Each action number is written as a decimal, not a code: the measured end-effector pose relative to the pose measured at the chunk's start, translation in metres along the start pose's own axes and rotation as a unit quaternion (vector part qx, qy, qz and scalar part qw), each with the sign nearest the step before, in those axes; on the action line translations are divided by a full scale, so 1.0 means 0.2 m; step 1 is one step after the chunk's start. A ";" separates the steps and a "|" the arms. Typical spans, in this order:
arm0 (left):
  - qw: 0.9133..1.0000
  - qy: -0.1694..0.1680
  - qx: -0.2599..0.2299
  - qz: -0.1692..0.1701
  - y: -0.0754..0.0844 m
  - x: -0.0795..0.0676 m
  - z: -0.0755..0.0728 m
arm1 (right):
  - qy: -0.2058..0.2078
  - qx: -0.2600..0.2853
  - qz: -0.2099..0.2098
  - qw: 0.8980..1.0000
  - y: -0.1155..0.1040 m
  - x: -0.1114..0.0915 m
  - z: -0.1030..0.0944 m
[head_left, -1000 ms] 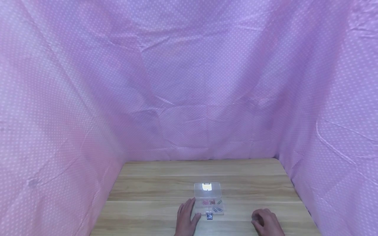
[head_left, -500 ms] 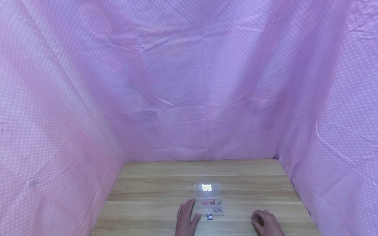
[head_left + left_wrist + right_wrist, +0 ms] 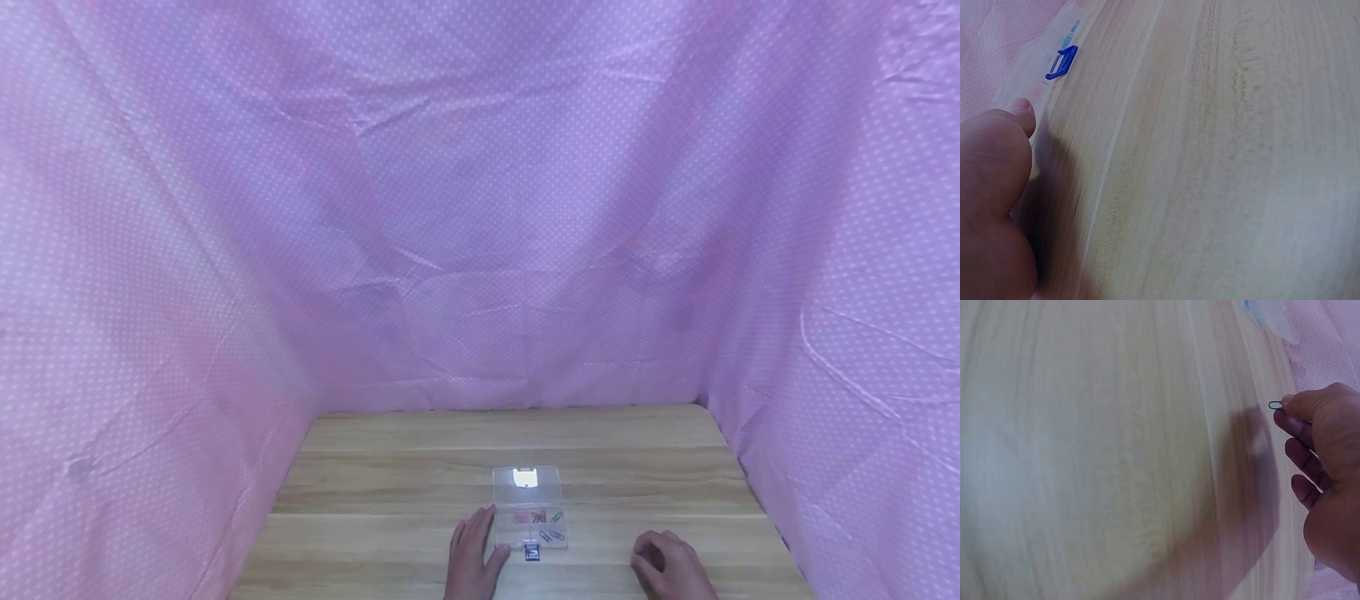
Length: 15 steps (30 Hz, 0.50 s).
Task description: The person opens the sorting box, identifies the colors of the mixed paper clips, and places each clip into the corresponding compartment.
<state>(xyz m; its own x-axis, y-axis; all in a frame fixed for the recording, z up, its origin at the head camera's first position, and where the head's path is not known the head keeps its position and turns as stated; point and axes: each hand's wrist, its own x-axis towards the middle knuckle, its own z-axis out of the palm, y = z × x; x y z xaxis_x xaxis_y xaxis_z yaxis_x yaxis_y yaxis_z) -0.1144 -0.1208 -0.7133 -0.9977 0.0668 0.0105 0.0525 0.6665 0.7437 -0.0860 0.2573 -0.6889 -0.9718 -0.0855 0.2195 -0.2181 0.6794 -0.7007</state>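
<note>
A clear plastic compartment box [image 3: 512,533] lies with its lid [image 3: 540,492] raised back. Pink, red, green and blue paper clips sit in its sections, and a blue latch [image 3: 1071,60] sticks out at the front. Against the box's left side rests my left hand [image 3: 472,560], fingers extended, thumb at the front left corner. Off to the right of the box, my right hand [image 3: 671,567] is above the table. In the right wrist view it pinches a small dark blue-green paper clip [image 3: 1274,405] between thumb and index finger, the other fingers curled.
The wood-grain table [image 3: 375,483] runs out on both sides of the box and behind it. Pink dotted cloth [image 3: 480,333] hangs around its back and sides.
My right hand has shifted slightly left, toward the box. The left hand and the box stay in place.
</note>
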 end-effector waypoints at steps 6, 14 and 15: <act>0.999 -0.025 -0.011 -0.022 0.01 0.01 -0.01 | 0.034 0.014 -0.032 0.999 -0.06 0.02 0.04; 1.000 -0.007 -0.009 -0.001 0.01 0.00 0.00 | 0.051 0.037 0.000 0.998 -0.14 0.05 0.09; 1.000 -0.003 -0.004 0.004 0.00 0.00 0.00 | 0.048 0.041 0.008 0.998 -0.15 0.06 0.10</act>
<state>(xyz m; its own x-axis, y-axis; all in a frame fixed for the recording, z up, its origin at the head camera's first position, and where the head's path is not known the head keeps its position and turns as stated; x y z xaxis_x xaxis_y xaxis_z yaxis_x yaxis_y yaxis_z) -0.1135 -0.1206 -0.7126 -0.9970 0.0766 0.0124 0.0601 0.6606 0.7483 -0.0924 0.2221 -0.6790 -0.9631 -0.0031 0.2693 -0.2135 0.6179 -0.7567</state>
